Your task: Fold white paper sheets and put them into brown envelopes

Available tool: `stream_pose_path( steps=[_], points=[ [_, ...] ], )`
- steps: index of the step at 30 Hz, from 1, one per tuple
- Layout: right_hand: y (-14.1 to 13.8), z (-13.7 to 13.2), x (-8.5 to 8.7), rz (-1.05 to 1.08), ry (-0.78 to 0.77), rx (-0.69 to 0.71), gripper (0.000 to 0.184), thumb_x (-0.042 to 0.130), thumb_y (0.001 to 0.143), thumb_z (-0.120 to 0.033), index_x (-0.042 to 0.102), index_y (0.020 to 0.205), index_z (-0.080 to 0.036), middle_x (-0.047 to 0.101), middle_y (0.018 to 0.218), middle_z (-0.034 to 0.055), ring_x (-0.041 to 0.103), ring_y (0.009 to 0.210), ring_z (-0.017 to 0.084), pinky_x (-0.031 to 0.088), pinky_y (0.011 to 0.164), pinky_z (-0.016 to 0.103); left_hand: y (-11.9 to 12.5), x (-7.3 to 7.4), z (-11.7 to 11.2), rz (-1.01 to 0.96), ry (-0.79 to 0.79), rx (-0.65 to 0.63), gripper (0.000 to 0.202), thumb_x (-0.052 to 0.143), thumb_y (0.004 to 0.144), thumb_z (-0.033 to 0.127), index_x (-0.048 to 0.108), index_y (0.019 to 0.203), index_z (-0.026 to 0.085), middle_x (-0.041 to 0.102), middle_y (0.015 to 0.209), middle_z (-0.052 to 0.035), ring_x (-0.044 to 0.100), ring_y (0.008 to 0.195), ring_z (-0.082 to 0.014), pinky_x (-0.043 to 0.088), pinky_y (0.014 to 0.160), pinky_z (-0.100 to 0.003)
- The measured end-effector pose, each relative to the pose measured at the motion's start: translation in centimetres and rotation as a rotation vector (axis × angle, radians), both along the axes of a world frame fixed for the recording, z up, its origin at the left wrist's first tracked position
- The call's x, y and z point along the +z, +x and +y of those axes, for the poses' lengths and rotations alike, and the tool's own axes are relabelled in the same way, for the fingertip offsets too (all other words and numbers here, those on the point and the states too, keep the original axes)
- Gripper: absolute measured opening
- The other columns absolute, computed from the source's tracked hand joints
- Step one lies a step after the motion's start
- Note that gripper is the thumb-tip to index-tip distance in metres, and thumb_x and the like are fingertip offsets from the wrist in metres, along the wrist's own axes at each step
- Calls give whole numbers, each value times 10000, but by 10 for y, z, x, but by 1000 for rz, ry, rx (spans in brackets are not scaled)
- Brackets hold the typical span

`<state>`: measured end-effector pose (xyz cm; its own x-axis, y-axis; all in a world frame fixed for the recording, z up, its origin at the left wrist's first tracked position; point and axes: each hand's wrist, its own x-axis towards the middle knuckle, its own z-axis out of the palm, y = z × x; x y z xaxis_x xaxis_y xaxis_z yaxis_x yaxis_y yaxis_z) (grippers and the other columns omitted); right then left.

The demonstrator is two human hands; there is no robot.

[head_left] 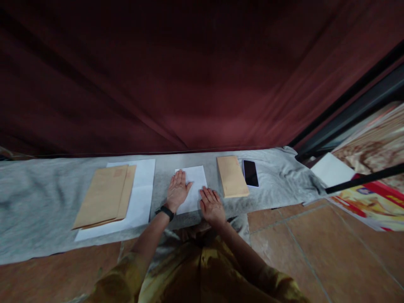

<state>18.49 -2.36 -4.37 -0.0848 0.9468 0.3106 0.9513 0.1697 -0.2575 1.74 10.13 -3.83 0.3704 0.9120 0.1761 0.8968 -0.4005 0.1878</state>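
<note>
A white sheet of paper [196, 179], which looks folded, lies on the grey cloth between my hands. My left hand [178, 191] rests flat on its left side with the fingers stretched out. A dark watch band is on that wrist. My right hand [212, 206] lies at the sheet's lower right edge, palm down, its fingers extended. Neither hand is gripping anything. To the right sits a stack of small brown envelopes [232, 176]. Over on the left, large brown envelopes [104, 193] lie on top of bigger white paper [141, 198].
Beside the small envelopes is a smartphone [251, 173] with a dark screen. Grey cloth [41, 202] covers the long narrow surface. A dark red curtain [202, 84] hangs behind it. At right are a black metal frame [350, 109] and a colourful box [372, 202]. Tiles cover the floor.
</note>
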Motion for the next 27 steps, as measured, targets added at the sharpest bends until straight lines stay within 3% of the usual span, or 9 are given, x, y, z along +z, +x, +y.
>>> stream_pose_path(
  steps=[7,12,16,27],
  points=[
    [-2,0,5,18,-18,-10,470,465,1033,-310,523,1481,-179,506,1547,81,472,1419,237,298,1224,428,10,1,13,-21,63,29,663,275,1027,446,426,1500,7,434,1567,-246,344,1508,-325,279,1231,-516],
    [-3,0,8,9,-33,-29,453,468,1035,-313,543,1462,-181,520,1535,93,482,1412,239,302,1222,427,47,9,13,-61,5,-265,556,267,1039,372,478,1494,133,470,1577,-129,368,1500,-244,306,1234,-454],
    [-4,1,10,22,-26,-14,446,468,1029,-307,563,1436,-150,578,1477,119,500,1395,245,308,1218,433,67,7,15,-49,-43,-320,542,285,1037,383,491,1490,169,457,1588,-110,348,1510,-245,291,1238,-472],
    [-2,-2,15,54,-32,-6,456,468,1026,-294,529,1460,-169,544,1516,86,465,1417,229,284,1229,423,58,6,27,-12,-45,-342,563,311,1028,356,443,1516,107,417,1607,-143,329,1520,-252,284,1246,-454]
  ],
)
